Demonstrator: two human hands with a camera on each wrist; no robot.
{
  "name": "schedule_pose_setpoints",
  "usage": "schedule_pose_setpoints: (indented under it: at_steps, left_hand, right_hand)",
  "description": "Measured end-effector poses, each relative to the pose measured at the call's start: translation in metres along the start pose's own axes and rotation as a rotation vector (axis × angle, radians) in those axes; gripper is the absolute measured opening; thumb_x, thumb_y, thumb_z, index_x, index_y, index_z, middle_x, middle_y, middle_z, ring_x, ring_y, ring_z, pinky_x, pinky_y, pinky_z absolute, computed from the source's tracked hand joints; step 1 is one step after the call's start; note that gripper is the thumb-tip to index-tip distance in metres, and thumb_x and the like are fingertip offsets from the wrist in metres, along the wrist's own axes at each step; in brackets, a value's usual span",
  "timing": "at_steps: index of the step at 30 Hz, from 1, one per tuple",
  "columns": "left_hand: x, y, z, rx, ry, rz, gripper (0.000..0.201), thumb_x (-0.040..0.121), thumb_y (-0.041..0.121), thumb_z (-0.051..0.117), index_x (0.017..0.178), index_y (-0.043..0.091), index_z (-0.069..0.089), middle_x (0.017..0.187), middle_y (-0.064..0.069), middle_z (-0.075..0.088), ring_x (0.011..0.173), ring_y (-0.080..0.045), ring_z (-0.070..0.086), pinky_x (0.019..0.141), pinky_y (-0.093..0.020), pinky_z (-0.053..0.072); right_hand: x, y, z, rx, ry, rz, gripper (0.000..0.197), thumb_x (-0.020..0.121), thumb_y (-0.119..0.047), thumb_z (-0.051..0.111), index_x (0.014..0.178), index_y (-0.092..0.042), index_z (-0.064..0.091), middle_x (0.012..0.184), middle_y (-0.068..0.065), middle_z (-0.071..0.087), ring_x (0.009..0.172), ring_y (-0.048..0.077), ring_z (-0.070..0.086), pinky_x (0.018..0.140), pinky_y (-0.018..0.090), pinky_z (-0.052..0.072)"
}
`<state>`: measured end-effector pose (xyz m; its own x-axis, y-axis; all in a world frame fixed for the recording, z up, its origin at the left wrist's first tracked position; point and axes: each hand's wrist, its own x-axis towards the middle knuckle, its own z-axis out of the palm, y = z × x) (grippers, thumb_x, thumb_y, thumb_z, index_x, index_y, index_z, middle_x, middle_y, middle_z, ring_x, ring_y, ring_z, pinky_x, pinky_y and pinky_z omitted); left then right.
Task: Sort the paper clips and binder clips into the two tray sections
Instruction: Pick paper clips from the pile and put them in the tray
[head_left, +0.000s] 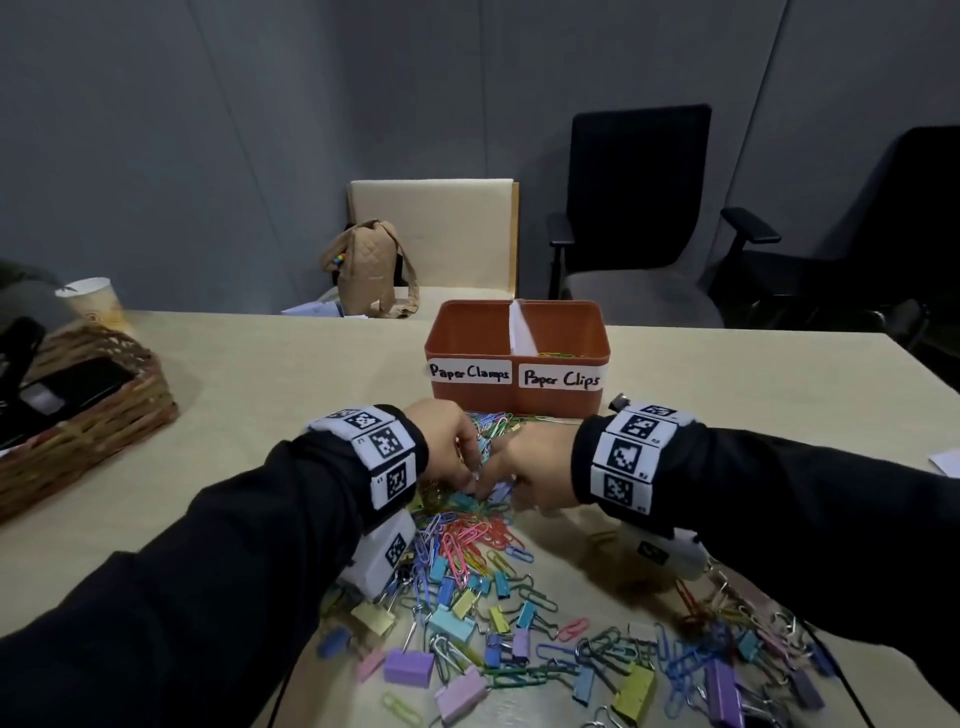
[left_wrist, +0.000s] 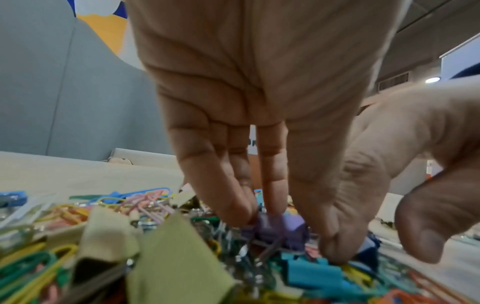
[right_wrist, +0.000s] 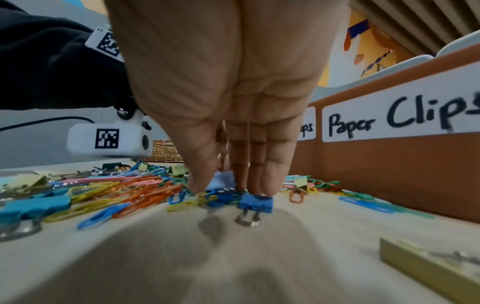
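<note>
A mixed pile of coloured paper clips (head_left: 467, 540) and binder clips (head_left: 452, 621) covers the table in front of me. Behind it stands the orange tray (head_left: 597, 332), its left section labelled "Paper Clamps" and its right "Paper Clips", with a few paper clips (head_left: 558, 355) in the right one. My left hand (head_left: 452, 452) reaches down into the pile and pinches a purple binder clip (left_wrist: 280, 228) between fingers and thumb. My right hand (head_left: 535, 473) meets it there, straight fingertips (right_wrist: 262, 189) resting on a small blue binder clip (right_wrist: 255, 202).
A wicker basket (head_left: 104, 415) holding dark items sits at the table's left, with a paper cup (head_left: 96, 304) behind it. A chair with a tan bag (head_left: 374, 270) and black office chairs (head_left: 639, 208) stand beyond the far edge. A yellow binder clip (right_wrist: 428, 265) lies near my right wrist.
</note>
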<state>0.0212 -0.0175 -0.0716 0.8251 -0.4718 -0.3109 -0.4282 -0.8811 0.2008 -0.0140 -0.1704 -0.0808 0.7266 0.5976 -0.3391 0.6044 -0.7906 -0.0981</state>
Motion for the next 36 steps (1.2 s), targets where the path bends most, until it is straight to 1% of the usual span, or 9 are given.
schedule_pose_setpoints:
  at_steps: [6, 10, 15, 21, 23, 25, 27, 30, 36]
  left_hand:
    - [0.001, 0.008, 0.009, 0.047, -0.031, 0.056, 0.023, 0.072, 0.025, 0.081, 0.094, 0.020, 0.075, 0.084, 0.005, 0.067, 0.075, -0.008, 0.056, 0.069, -0.023, 0.047]
    - [0.000, 0.011, 0.012, 0.004, -0.013, 0.050, 0.016, 0.073, 0.022, 0.079, 0.087, 0.019, 0.073, 0.080, 0.007, 0.064, 0.074, -0.007, 0.056, 0.067, -0.023, 0.048]
    - [0.003, 0.012, 0.014, 0.022, -0.002, 0.056, 0.015, 0.073, 0.023, 0.080, 0.074, 0.024, 0.065, 0.082, 0.006, 0.067, 0.074, -0.007, 0.058, 0.068, -0.023, 0.048]
    - [0.005, 0.021, 0.013, -0.147, 0.039, 0.072, 0.017, 0.070, 0.028, 0.080, 0.080, 0.024, 0.067, 0.078, 0.008, 0.066, 0.073, -0.010, 0.060, 0.071, -0.026, 0.049]
    - [0.008, 0.025, 0.012, -0.267, 0.046, 0.071, 0.016, 0.078, 0.028, 0.076, 0.091, 0.022, 0.068, 0.086, 0.002, 0.069, 0.075, -0.014, 0.063, 0.075, -0.031, 0.055]
    - [0.018, 0.024, 0.009, -0.145, 0.161, 0.055, 0.018, 0.087, 0.027, 0.065, 0.105, 0.024, 0.067, 0.105, 0.001, 0.066, 0.096, -0.016, 0.062, 0.087, -0.032, 0.051]
    - [0.028, 0.023, 0.006, 0.030, 0.182, 0.028, 0.035, 0.090, 0.016, 0.058, 0.123, 0.025, 0.060, 0.126, -0.001, 0.059, 0.116, -0.020, 0.054, 0.096, -0.030, 0.044]
    - [0.036, 0.024, 0.002, 0.207, 0.072, 0.000, 0.054, 0.089, 0.006, 0.054, 0.141, 0.021, 0.044, 0.140, -0.006, 0.049, 0.129, -0.025, 0.046, 0.105, -0.033, 0.039]
    - [0.038, 0.022, -0.002, 0.194, 0.031, 0.013, 0.043, 0.089, 0.006, 0.058, 0.128, 0.021, 0.060, 0.127, -0.002, 0.061, 0.118, -0.023, 0.055, 0.092, -0.027, 0.043]
  right_hand:
    - [-0.013, 0.004, 0.009, 0.028, 0.029, 0.031, 0.027, 0.081, -0.019, 0.072, 0.108, -0.020, 0.065, 0.103, -0.001, 0.057, 0.095, 0.017, 0.053, 0.071, 0.024, 0.035]
    - [-0.028, 0.005, 0.015, 0.137, 0.068, 0.043, 0.018, 0.083, -0.014, 0.066, 0.100, -0.017, 0.065, 0.100, 0.000, 0.053, 0.087, 0.015, 0.048, 0.074, 0.026, 0.041]
    - [-0.035, 0.001, 0.018, 0.197, 0.045, 0.081, 0.025, 0.084, -0.016, 0.067, 0.109, -0.021, 0.063, 0.089, -0.003, 0.056, 0.082, 0.017, 0.051, 0.077, 0.032, 0.048]
    - [-0.043, 0.002, 0.010, 0.321, 0.025, 0.120, 0.011, 0.081, -0.024, 0.073, 0.092, -0.024, 0.070, 0.068, -0.013, 0.058, 0.066, 0.002, 0.052, 0.065, 0.022, 0.046]
    - [-0.044, 0.010, 0.005, 0.310, 0.146, 0.188, 0.007, 0.082, -0.025, 0.071, 0.088, -0.022, 0.071, 0.077, -0.011, 0.064, 0.073, 0.006, 0.057, 0.069, 0.024, 0.048]
    - [-0.038, 0.025, 0.001, 0.245, 0.252, 0.289, 0.019, 0.086, -0.022, 0.064, 0.104, -0.021, 0.068, 0.101, -0.004, 0.067, 0.092, 0.013, 0.060, 0.078, 0.025, 0.047]
    - [-0.031, 0.033, -0.001, 0.207, 0.238, 0.380, 0.038, 0.089, -0.018, 0.059, 0.127, -0.021, 0.056, 0.124, -0.001, 0.060, 0.111, 0.017, 0.056, 0.089, 0.027, 0.046]
    - [-0.020, 0.033, -0.001, 0.133, 0.178, 0.402, 0.052, 0.090, -0.011, 0.053, 0.140, -0.019, 0.044, 0.137, 0.002, 0.052, 0.124, 0.020, 0.050, 0.102, 0.031, 0.043]
    - [0.001, 0.026, -0.001, 0.042, 0.092, 0.334, 0.059, 0.088, -0.008, 0.053, 0.144, -0.024, 0.040, 0.133, 0.005, 0.051, 0.120, 0.025, 0.052, 0.099, 0.036, 0.046]
